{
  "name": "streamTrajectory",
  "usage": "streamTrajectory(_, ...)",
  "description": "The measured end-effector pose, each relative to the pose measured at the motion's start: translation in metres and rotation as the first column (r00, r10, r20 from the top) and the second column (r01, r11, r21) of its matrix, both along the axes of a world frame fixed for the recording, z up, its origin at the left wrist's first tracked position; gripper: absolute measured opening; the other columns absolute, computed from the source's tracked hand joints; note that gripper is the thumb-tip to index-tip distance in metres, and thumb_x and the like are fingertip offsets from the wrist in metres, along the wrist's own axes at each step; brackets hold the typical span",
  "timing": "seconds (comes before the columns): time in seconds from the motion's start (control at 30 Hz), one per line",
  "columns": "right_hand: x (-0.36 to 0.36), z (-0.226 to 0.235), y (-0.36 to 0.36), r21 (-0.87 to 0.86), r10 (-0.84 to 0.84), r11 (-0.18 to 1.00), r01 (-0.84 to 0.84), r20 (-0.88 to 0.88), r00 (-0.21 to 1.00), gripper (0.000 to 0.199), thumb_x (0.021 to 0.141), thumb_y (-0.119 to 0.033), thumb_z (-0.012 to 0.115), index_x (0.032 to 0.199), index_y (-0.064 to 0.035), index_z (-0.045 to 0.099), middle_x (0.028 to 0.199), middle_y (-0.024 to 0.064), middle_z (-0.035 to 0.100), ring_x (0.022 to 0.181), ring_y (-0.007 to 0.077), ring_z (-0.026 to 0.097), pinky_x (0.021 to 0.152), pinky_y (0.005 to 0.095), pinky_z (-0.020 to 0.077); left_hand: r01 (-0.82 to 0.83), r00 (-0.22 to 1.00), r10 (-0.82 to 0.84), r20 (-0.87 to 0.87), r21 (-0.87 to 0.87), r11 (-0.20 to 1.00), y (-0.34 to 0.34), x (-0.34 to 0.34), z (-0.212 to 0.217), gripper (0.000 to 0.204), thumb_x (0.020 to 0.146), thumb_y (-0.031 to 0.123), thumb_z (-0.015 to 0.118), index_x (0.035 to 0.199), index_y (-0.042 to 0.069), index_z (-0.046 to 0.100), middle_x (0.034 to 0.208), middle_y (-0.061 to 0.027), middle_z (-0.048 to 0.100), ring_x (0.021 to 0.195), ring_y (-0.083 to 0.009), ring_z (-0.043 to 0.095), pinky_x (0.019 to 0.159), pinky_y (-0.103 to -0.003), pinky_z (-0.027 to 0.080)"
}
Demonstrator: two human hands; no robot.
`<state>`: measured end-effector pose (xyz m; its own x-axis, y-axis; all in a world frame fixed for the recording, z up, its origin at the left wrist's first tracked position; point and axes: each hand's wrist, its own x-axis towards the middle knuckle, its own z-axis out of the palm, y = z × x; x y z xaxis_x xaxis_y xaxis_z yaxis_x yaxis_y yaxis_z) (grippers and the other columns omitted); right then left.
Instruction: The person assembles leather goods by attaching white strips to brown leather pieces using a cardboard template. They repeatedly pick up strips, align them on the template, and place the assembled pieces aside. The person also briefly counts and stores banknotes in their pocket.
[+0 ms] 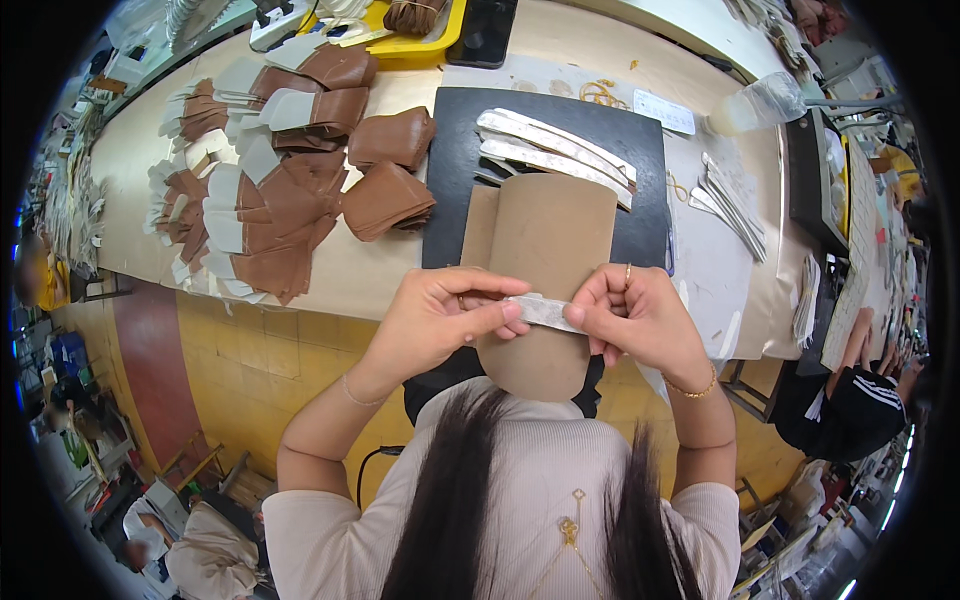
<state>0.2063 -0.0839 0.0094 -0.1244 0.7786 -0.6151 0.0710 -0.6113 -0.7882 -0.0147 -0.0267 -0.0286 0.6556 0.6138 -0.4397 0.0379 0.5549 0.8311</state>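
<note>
A short whitish strip (546,312) is stretched between my two hands, above a curved brown board (555,235) with a rounded near end. My left hand (445,308) pinches the strip's left end between thumb and fingers. At its right end, my right hand (628,312) grips it the same way. The brown board reaches from the black mat (455,130) out past the table's near edge, toward my lap. Behind it on the mat lie several long, pale, curved strips (555,145).
Stacks of brown leather pieces (390,140) with pale grey tabs cover the table's left. More pale strips (730,205) lie right of the mat. Farther back are a clear plastic bottle (760,103), a yellow tray (430,45) and a black phone (484,32). Another person (845,410) sits at the right.
</note>
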Motion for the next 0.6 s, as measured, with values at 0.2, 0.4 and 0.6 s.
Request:
streamTrajectory(0.2, 0.005, -0.009, -0.014, 0.040, -0.098, 0.994, 0.100, -0.060, 0.993, 0.017, 0.081, -0.011, 0.070, 0.077, -0.0007, 0.058, 0.062, 0.0013, 0.058, 0.051, 0.0034, 0.054, 0.047, 0.0148, 0.0442, -0.017, 1.000, 0.016, -0.004, -0.082, 0.996, 0.002, -0.001, -0.002, 0.025, 0.086, 0.002, 0.061, 0.108, -0.007, 0.060, 0.086, -0.0151, 0.067, 0.078, -0.0155, 0.067, 0.069, -0.022, 0.053)
streamTrajectory(0.4, 0.010, -0.017, -0.021, 0.059, -0.108, 0.992, 0.114, -0.089, 0.990, 0.020, 0.083, -0.017, 0.070, 0.078, -0.0007, 0.059, 0.065, 0.0005, 0.059, 0.057, 0.0034, 0.055, 0.052, 0.0163, 0.0460, -0.058, 0.998, 0.059, 0.003, -0.117, 0.991, 0.003, 0.002, -0.003, 0.022, 0.083, -0.005, 0.060, 0.104, -0.011, 0.058, 0.085, -0.0204, 0.065, 0.073, -0.0213, 0.067, 0.066, -0.027, 0.056)
streamTrajectory(0.6, 0.011, -0.018, -0.018, 0.068, -0.101, 0.992, 0.108, -0.098, 0.990, 0.020, 0.083, -0.016, 0.069, 0.077, -0.0005, 0.058, 0.065, 0.0003, 0.059, 0.056, 0.0032, 0.055, 0.051, 0.0164, 0.0447, -0.071, 0.997, 0.072, 0.004, -0.133, 0.989, 0.004, 0.000, -0.006, 0.023, 0.082, -0.005, 0.060, 0.104, -0.011, 0.058, 0.085, -0.0216, 0.065, 0.072, -0.0219, 0.067, 0.065, -0.028, 0.056)
